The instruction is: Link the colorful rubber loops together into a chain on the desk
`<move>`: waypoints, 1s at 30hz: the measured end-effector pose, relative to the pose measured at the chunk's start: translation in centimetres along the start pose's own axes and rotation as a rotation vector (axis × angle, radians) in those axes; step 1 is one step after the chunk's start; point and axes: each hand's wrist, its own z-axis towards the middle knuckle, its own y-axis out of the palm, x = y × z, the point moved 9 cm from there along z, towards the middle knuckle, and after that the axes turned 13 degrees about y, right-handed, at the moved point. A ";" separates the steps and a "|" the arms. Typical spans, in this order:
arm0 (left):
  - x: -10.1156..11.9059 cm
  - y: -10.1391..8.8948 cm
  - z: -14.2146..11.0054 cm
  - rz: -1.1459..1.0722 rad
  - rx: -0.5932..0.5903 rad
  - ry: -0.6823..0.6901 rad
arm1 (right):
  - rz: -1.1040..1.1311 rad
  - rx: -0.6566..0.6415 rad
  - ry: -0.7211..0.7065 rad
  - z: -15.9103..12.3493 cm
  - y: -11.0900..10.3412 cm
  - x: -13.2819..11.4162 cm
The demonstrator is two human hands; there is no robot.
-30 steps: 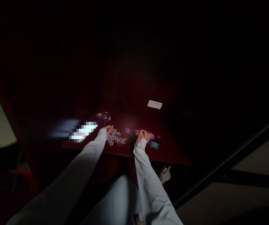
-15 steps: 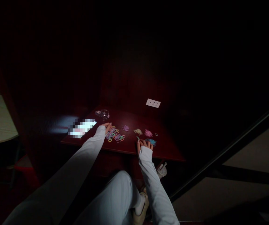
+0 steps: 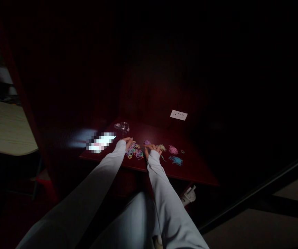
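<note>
A mixed pile of coloured rubber bands (image 3: 135, 152) lies on the dark red tabletop. At its upper left edge is my left hand (image 3: 128, 141), fingers drawn together; what they hold, if anything, is too small to make out. My right hand (image 3: 153, 149) hovers to the right of the pile, its fingers stretched out towards it with nothing visible in them. A green band (image 3: 163, 158) lies beside that hand's right side. Sorted heaps lie farther along: purple bands (image 3: 147, 142), yellowish bands (image 3: 162, 148), pink bands (image 3: 173, 149) and blue bands (image 3: 176, 160).
A lit screen (image 3: 102, 142) lies at the table's left. Behind it sits a clear plastic item (image 3: 123, 127). One single band (image 3: 182, 151) rests right of the pink heap. A white socket plate (image 3: 179, 115) is on the back wall. A lidded cup (image 3: 189, 196) stands below the table's right side.
My right hand has moved left from the blue heap towards the mixed pile; the green band at its fingertips no longer shows there. My left hand stays by the pile. The view has shifted.
</note>
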 end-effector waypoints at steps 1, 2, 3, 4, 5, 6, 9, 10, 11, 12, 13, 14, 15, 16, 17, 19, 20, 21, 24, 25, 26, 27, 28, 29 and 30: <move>0.0 0.0 0.0 0.039 -0.003 0.000 | 0.005 0.000 0.011 0.7 0.5 -0.1; 0.1 -0.2 0.1 0.082 0.002 0.014 | 0.004 -0.001 0.019 1.2 0.9 -0.1; 0.4 -0.4 0.2 0.125 0.015 0.043 | -0.003 -0.002 0.023 1.7 1.3 -0.1; 0.8 -0.6 0.3 0.176 0.029 0.088 | -0.016 -0.009 0.021 2.0 1.8 -0.1; 1.1 -0.7 0.4 0.225 0.040 0.135 | -0.031 -0.021 0.013 2.3 2.2 -0.1; 1.4 -0.8 0.4 0.278 0.052 0.175 | -0.047 -0.036 -0.001 2.4 2.6 -0.1; 1.3 -1.2 0.5 0.377 0.092 0.216 | -0.060 -0.073 -0.050 2.3 3.4 -0.1; 1.1 -1.2 0.5 0.382 0.103 0.207 | -0.050 -0.078 -0.057 2.3 3.5 0.0; 0.7 -1.2 0.6 0.372 0.108 0.192 | -0.036 -0.080 -0.059 2.3 3.5 0.0; 0.3 -1.1 0.7 0.351 0.106 0.174 | -0.020 -0.081 -0.056 2.4 3.5 0.0; -0.1 -1.0 0.9 0.325 0.099 0.152 | -0.006 -0.084 -0.047 2.5 3.5 0.0; -0.5 -0.8 1.0 0.298 0.087 0.128 | 0.007 -0.088 -0.035 2.7 3.6 0.0; -0.8 -0.5 1.2 0.276 0.076 0.107 | 0.017 -0.093 -0.020 2.9 3.7 0.0; -1.0 -0.3 1.4 0.256 0.062 0.090 | 0.023 -0.094 -0.006 3.1 3.8 -0.1; -1.2 0.0 1.5 0.234 0.046 0.075 | 0.024 -0.094 0.006 3.3 4.0 -0.2; -1.4 0.6 1.7 0.175 0.010 0.037 | 0.017 -0.099 0.007 3.7 4.4 -0.6; -1.6 0.9 1.7 0.139 -0.004 0.013 | 0.007 -0.105 -0.002 3.8 4.7 -0.8; -1.7 1.2 1.7 0.105 -0.013 -0.011 | -0.004 -0.116 -0.013 3.9 5.0 -1.0; -2.0 1.5 1.6 0.043 -0.012 -0.080 | -0.030 -0.153 -0.040 4.0 5.7 -1.2; -2.0 1.6 1.5 0.035 -0.010 -0.095 | -0.032 -0.159 -0.046 4.0 5.8 -1.1; -2.0 1.6 1.6 0.034 -0.013 -0.097 | -0.030 -0.161 -0.051 4.0 5.8 -1.1; -1.8 1.6 1.6 0.035 -0.019 -0.087 | -0.027 -0.161 -0.057 3.9 5.8 -1.1; -1.6 1.6 1.7 0.039 -0.025 -0.068 | -0.024 -0.161 -0.062 3.9 5.8 -1.1; -1.3 1.5 1.8 0.040 -0.032 -0.045 | -0.023 -0.164 -0.064 4.0 5.8 -1.1; -1.1 1.5 1.9 0.040 -0.042 -0.023 | -0.021 -0.165 -0.061 4.0 5.8 -1.1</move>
